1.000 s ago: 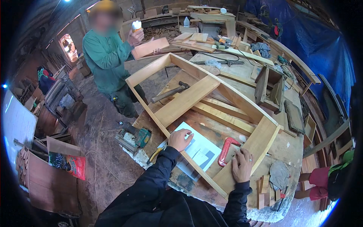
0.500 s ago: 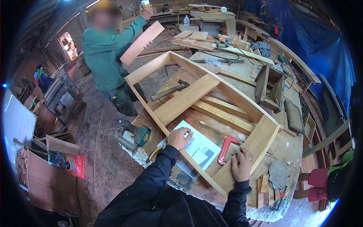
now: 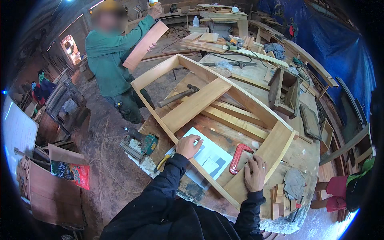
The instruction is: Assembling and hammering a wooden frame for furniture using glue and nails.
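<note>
A wooden frame with crosswise boards lies tilted across the workbench. My left hand rests over its near rail, fingers loosely bent above a printed sheet and holding nothing. My right hand lies on the frame's right cross board, fingers spread and a ring on one. Just left of that hand is a red C-clamp. A hammer lies by the middle cross board. Near my left wrist are yellow-handled pliers, beside a green power tool.
Across the frame, a person in green holds a reddish board and a small container. Wood offcuts and a grey cloth lie at the bench's right. A wooden box stands farther back. Another person's red shorts show at right.
The other person's reddish board has shifted slightly left and down. Both of my hands stay in place on the frame.
</note>
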The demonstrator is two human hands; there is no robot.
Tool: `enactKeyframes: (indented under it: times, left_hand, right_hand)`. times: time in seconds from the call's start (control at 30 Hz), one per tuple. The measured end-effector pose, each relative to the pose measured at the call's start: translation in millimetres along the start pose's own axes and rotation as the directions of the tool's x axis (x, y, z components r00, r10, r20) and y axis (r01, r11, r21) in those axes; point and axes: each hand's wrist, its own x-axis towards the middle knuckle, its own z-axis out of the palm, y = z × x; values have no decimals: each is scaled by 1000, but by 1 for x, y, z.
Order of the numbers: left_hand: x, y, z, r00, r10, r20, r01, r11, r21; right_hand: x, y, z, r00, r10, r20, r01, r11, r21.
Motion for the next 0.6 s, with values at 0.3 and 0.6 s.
enactKeyframes:
  times: [0.3, 0.6]
  left_hand:
    - [0, -1, -1, 1000, -6, 11, 6, 1000, 9]
    - [-1, -4, 1, 1000, 6, 5, -6, 1000, 12]
  right_hand:
    - [0, -1, -1, 1000, -10, -9, 11, 1000, 3]
    - [1, -1, -1, 1000, -6, -5, 6, 1000, 9]
